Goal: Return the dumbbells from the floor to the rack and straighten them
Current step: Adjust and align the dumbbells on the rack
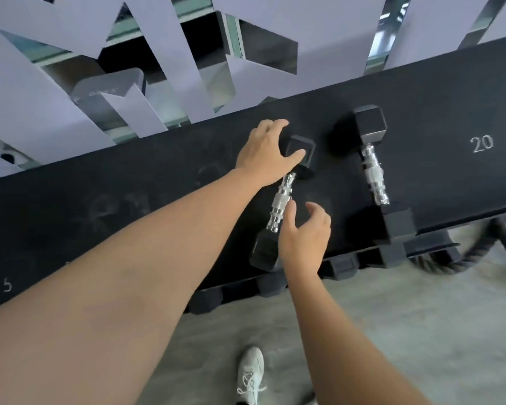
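Note:
Two black hex dumbbells with chrome handles lie on the top shelf of the black rack (129, 200). The left dumbbell (281, 203) lies tilted, its near head at the shelf's front edge. My left hand (265, 153) grips its far head, thumb and fingers wrapped around the rubber. My right hand (304, 235) hovers beside the chrome handle with fingers spread, one fingertip touching the handle, holding nothing. The right dumbbell (373, 171) lies apart from both hands, its near head over the shelf's front edge.
Chalk numbers mark the shelf: "20" (482, 144) at the right, "5" (8, 285) at the left. Heads of more dumbbells (270, 285) show on a lower shelf. A thick black rope (479, 258) lies on the grey floor at the right. My white shoe (250, 375) stands below.

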A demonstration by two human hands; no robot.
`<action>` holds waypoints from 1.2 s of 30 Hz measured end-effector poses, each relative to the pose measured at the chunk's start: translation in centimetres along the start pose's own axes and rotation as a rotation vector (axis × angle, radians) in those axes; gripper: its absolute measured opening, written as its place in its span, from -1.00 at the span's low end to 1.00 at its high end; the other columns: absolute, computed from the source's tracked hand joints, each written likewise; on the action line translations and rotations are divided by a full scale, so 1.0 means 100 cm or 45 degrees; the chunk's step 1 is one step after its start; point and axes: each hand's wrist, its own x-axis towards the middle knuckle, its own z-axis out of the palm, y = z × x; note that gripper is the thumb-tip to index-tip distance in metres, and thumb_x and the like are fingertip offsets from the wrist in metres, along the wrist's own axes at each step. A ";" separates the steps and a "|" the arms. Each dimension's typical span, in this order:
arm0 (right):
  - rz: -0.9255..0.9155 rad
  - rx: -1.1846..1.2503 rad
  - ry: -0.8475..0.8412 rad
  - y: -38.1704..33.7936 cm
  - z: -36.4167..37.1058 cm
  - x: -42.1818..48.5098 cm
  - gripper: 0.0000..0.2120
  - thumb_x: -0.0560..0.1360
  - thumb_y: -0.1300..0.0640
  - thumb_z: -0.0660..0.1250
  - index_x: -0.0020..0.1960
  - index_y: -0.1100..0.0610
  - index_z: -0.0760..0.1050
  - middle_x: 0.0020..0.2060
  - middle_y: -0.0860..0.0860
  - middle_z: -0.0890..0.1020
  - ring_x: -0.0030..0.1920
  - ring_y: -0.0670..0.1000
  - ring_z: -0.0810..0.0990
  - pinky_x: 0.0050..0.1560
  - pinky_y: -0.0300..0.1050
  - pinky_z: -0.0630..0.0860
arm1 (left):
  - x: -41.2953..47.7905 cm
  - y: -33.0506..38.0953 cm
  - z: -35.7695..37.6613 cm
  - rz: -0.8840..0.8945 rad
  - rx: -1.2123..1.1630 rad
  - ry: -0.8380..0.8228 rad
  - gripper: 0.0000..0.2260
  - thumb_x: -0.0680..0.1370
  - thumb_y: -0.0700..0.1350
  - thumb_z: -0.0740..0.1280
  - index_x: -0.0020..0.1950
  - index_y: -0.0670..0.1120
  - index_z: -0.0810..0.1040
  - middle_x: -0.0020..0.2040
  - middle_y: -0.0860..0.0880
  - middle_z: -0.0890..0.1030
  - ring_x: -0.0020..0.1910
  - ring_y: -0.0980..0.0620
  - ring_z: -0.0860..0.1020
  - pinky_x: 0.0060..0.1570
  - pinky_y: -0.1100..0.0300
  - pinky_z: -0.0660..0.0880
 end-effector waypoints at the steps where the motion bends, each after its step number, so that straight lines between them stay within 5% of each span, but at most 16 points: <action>1: 0.041 0.015 0.025 0.010 0.012 0.000 -0.44 0.57 -0.26 0.18 0.40 0.09 0.40 0.35 0.00 0.47 0.32 0.01 0.43 0.11 -0.16 0.31 | 0.007 -0.005 0.010 0.020 0.015 -0.012 -0.38 0.50 0.21 0.36 0.49 -0.01 0.32 0.44 -0.04 0.36 0.39 -0.05 0.36 0.17 0.06 0.45; 10: 0.285 0.007 0.212 0.052 0.067 -0.006 -0.29 0.48 -0.39 0.04 0.38 0.10 0.39 0.33 0.00 0.48 0.25 0.07 0.49 0.06 -0.06 0.40 | 0.037 -0.009 0.068 0.214 0.134 -0.134 -0.22 0.37 0.30 0.44 0.48 0.01 0.30 0.42 -0.02 0.32 0.37 -0.08 0.30 0.13 -0.04 0.51; 14: 0.362 -0.011 0.209 0.051 0.070 -0.006 -0.32 0.46 -0.42 0.10 0.30 0.07 0.42 0.21 -0.03 0.55 0.09 0.01 0.54 0.00 -0.07 0.36 | 0.044 -0.009 0.069 0.180 0.174 -0.123 -0.32 0.33 0.23 0.49 0.35 0.01 0.36 0.29 -0.04 0.35 0.19 -0.10 0.37 -0.03 0.02 0.56; 21: 0.463 0.039 0.066 0.053 0.069 -0.015 -0.13 0.32 -0.54 0.21 0.36 0.09 0.41 0.24 0.03 0.57 0.26 0.06 0.51 0.10 -0.09 0.42 | 0.048 -0.009 0.068 0.192 0.153 -0.132 -0.32 0.34 0.22 0.49 0.35 -0.02 0.36 0.29 -0.09 0.34 0.18 -0.11 0.38 -0.12 0.09 0.50; 27: 0.447 -0.029 0.057 0.059 0.059 -0.009 -0.15 0.29 -0.57 0.23 0.32 0.03 0.38 -0.14 -0.20 0.43 -0.14 -0.12 0.43 -0.22 -0.20 0.33 | 0.045 -0.005 0.067 0.131 0.131 -0.125 -0.35 0.35 0.19 0.50 0.34 -0.01 0.38 0.28 -0.08 0.35 0.20 -0.10 0.38 -0.04 0.00 0.57; 29: 0.445 -0.082 0.091 0.051 0.061 -0.015 -0.13 0.23 -0.59 0.25 0.30 0.01 0.34 -0.07 -0.14 0.53 -0.17 -0.15 0.46 -0.18 -0.15 0.39 | 0.044 -0.006 0.065 0.100 0.133 -0.114 -0.34 0.36 0.19 0.51 0.35 -0.01 0.37 0.30 -0.09 0.34 0.23 -0.11 0.38 -0.03 0.01 0.56; 31: 0.389 -0.169 0.089 0.042 0.067 -0.026 0.01 0.14 -0.59 0.31 0.35 0.05 0.29 0.14 -0.01 0.57 0.04 0.02 0.55 0.02 -0.01 0.50 | 0.043 -0.010 0.061 0.067 0.130 -0.091 -0.33 0.36 0.19 0.51 0.36 -0.02 0.36 0.31 -0.10 0.34 0.24 -0.11 0.38 -0.07 0.08 0.51; 36: 0.140 -0.444 -0.100 0.038 0.072 -0.038 0.10 0.16 -0.43 0.47 0.50 0.08 0.14 0.38 0.11 0.38 0.32 0.19 0.40 0.32 0.10 0.44 | 0.041 -0.020 0.056 0.004 0.129 -0.059 -0.33 0.37 0.20 0.50 0.36 -0.03 0.36 0.31 -0.11 0.35 0.24 -0.11 0.39 -0.08 0.11 0.46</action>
